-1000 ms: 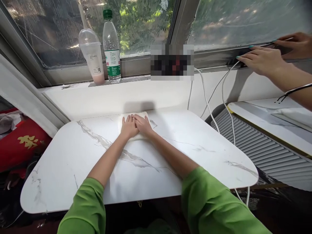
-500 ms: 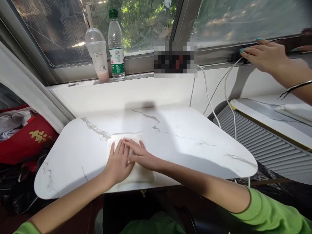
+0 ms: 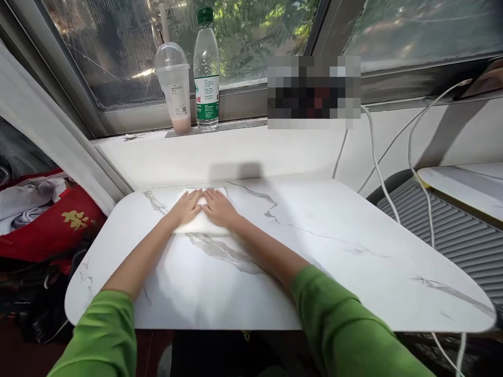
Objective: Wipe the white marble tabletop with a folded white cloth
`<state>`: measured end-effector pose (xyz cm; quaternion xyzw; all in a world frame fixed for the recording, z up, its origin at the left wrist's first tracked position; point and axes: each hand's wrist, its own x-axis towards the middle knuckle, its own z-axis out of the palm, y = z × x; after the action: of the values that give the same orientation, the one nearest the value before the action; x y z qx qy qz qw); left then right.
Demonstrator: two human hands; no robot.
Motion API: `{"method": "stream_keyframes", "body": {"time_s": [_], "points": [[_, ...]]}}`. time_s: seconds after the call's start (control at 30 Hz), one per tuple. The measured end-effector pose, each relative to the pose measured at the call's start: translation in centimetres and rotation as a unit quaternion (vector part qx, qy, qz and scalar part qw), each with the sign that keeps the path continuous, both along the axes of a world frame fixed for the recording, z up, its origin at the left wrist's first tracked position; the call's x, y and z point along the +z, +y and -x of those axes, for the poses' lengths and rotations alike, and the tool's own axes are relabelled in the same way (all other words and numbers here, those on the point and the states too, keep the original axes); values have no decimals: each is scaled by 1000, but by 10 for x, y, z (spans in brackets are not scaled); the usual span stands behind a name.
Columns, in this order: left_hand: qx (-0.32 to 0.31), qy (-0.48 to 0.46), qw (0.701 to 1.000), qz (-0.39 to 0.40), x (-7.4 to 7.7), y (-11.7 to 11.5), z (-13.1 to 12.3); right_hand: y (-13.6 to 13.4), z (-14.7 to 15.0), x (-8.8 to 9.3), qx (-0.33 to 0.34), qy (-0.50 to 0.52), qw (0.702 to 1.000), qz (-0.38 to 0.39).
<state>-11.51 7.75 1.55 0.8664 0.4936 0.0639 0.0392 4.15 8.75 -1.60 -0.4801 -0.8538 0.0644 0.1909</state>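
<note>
My left hand (image 3: 187, 207) and my right hand (image 3: 218, 207) lie flat side by side, fingers stretched out, pressing on a folded white cloth (image 3: 204, 226) at the far side of a white marble-patterned table (image 3: 314, 262). The cloth shows around and below my fingers. Both forearms reach across the tabletop in green sleeves.
On the window sill stand a domed plastic cup (image 3: 174, 89) with a little pink drink and a water bottle (image 3: 206, 70) with a green label. White cables (image 3: 377, 162) hang at the right. A second tabletop (image 3: 463, 183) and a ribbed grey panel (image 3: 451, 230) sit right; red fabric (image 3: 58, 225) left.
My hands have slid the cloth from the table's near edge back to its far side. The other person's hands at the right sill have gone out of view.
</note>
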Motion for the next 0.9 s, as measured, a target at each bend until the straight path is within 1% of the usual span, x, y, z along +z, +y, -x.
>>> {"method": "stream_keyframes", "body": {"time_s": [0.07,0.13,0.23,0.37,0.43,0.5,0.63,0.77,0.83,0.9], "points": [[12,-11,1000,-10,2,19,3,20,4,0,-1,10,1000,-5],[25,-16,999,-19,2,26,3,32,5,0,8,20,1000,-10],[41,-21,999,-28,0,23,1,35,4,1,14,32,999,-19],[58,-20,998,-29,-5,6,0,17,1,1,15,25,999,-16],[59,-19,998,-26,-6,-8,1,1,0,1,18,19,1000,-13],[54,-19,998,-22,-7,-29,1,-20,0,2,20,16,1000,-15],[54,-18,998,-21,-7,-86,4,-73,-2,4,47,19,999,-5],[55,-24,998,-30,-7,-145,9,-125,-1,5,80,31,996,-14],[55,-33,997,-35,-7,-165,13,-142,1,6,97,26,995,-18],[61,-40,997,-39,-8,-175,15,-150,4,8,112,20,993,-19]]}}
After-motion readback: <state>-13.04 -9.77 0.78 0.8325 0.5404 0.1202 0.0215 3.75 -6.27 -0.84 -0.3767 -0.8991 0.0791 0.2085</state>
